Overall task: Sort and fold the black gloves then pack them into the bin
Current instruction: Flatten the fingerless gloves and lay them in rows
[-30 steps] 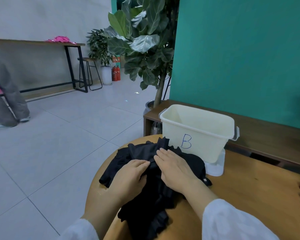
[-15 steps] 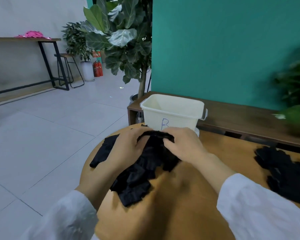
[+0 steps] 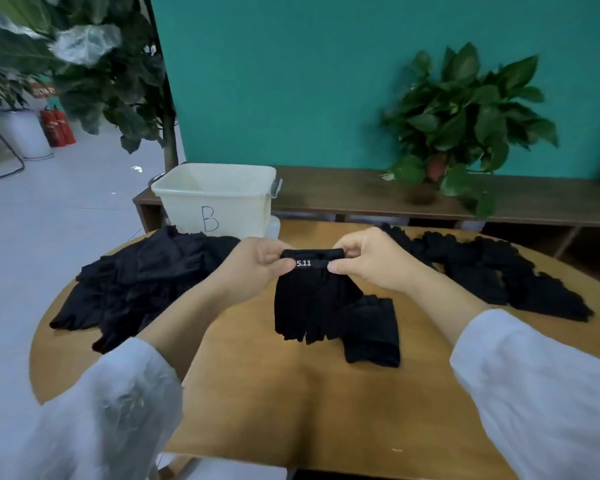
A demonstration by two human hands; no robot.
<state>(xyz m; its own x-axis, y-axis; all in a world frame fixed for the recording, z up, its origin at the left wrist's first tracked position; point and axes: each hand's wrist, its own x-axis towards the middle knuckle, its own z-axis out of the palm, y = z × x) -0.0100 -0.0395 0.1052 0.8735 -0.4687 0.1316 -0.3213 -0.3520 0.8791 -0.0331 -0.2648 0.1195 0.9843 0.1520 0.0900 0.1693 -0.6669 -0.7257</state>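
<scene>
Black fabric fills most of what I see on the round wooden table (image 3: pixel 257 393). My left hand (image 3: pixel 253 268) pinches the left end of a glove cuff, thumb on top and fingers curled under, and my right hand (image 3: pixel 368 261) pinches the right end the same way. Between them hangs the held glove (image 3: pixel 312 299), cuff uppermost with a white "5.11" mark on its band, its finger ends drooping toward the table. I cannot tell whether those tips touch the wood.

I take the cream bin (image 3: pixel 219 199), marked with a blue "B", as my landmark. It stands at the far edge of the table, open at the top, and I can see nothing black inside it from here. The held glove is in front of the bin and a little to its right, well apart from it. Just in front of the bin and to its left lies a loose heap of black gloves (image 3: pixel 136 282), reaching the bin's base. Right of the bin, a second heap (image 3: pixel 499 271) spreads along the table's far edge. A flat black folded piece (image 3: pixel 374 330) lies on the wood just behind and right of the held glove.

Further right of the bin, a potted plant (image 3: pixel 465 116) stands on a low wooden bench (image 3: pixel 343 192) against the teal wall.
</scene>
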